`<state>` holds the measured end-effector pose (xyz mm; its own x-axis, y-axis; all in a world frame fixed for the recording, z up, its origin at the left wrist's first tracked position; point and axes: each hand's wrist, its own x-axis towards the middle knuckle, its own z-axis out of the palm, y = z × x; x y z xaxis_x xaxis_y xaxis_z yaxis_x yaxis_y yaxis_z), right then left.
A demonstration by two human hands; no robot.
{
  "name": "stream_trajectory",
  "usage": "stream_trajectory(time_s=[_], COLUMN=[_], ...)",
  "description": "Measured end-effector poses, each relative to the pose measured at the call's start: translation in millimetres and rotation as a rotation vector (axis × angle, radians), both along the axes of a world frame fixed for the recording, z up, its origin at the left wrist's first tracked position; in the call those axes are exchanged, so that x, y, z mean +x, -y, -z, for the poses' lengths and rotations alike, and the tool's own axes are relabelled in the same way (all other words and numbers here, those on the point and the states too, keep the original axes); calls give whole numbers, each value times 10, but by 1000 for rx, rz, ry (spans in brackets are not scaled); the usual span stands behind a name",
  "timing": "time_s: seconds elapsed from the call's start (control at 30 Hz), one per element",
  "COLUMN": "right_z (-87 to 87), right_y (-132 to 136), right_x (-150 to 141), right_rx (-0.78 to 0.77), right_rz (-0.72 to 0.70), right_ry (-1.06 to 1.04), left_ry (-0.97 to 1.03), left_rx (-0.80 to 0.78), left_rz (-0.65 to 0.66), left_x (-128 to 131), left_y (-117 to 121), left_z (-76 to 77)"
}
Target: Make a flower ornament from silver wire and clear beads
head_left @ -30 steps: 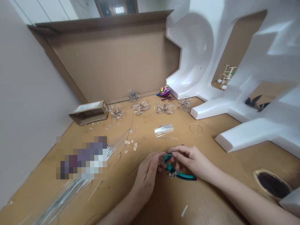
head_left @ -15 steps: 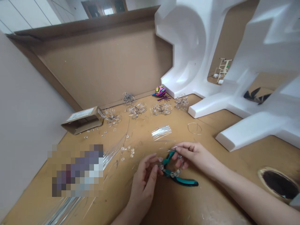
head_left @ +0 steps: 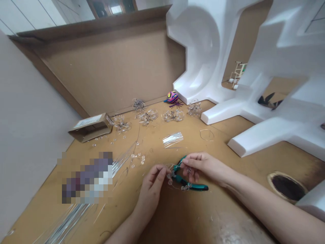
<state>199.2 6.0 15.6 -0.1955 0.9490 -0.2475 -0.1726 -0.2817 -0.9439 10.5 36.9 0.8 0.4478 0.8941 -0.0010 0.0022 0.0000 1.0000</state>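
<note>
- Foreground: left hand [head_left: 151, 185], fingertips [head_left: 159, 170] pressed together, pinching a beaded wire ring [head_left: 177, 179] at its left side; right hand [head_left: 203, 167], fingers [head_left: 196, 158] pinching the ring's upper edge.
- Beneath the ring, on the board: teal-handled pliers [head_left: 194, 186]; whether either hand grips them cannot be determined.
- Work surface: tan wooden board [head_left: 228, 217], with a dark scorched hole [head_left: 286, 187] at right.
- Left of the hands: straight wires [head_left: 68, 223], an object obscured by blur [head_left: 86, 178], loose clear beads [head_left: 138, 158].
- Mid-board: a bundle of cut wires [head_left: 173, 139]; a plain wire loop [head_left: 207, 135].
- Farther: a row of beaded wire clusters [head_left: 157, 116], a small cardboard box [head_left: 90, 127], a bright patterned toy [head_left: 172, 97].
- Background: a cardboard sheet [head_left: 109, 67], white foam packing [head_left: 203, 51], a pale wall [head_left: 30, 118].
</note>
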Motion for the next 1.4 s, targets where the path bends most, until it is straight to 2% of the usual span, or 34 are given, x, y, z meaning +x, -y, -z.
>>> stream_trajectory(time_s=[0.13, 0.3, 0.53, 0.77, 0.9, 1.0, 1.13, 1.23, 1.33, 1.4], right_z=[-5, -6, -16, 0, 3, 19, 76, 129, 160, 160], right_y=[-1, 2, 18, 24, 12, -3, -20, -22, -22, -24], right_x=[-5, 11, -34, -58, -35, -16, -28, -54, -60, -44], right_rx=[-33, -18, 0, -18, -23, -28, -7, 79, 224, 277], right_rz=[-6, 26, 38, -7, 22, 35, 16, 27, 67, 91], right_ry=[-41, -132, 12, 21, 71, 114, 220, 432, 640, 692], left_ry=[69, 22, -29, 34, -96, -170, -218, -288, -436, -599], left_rx=[-23, -12, -36, -90, -50, -24, 63, 142, 282, 470], left_rz=[37, 19, -28, -12, 77, 63, -46, -119, -75, -11], left_x=[-23, -40, -25, -16, -13, 8, -1, -57, -113, -110], left_y=[-6, -22, -34, -29, -14, -1, -46, -137, -280, -403], left_z=[28, 54, 58, 7, -50, -80, -46, -27, -102, -207])
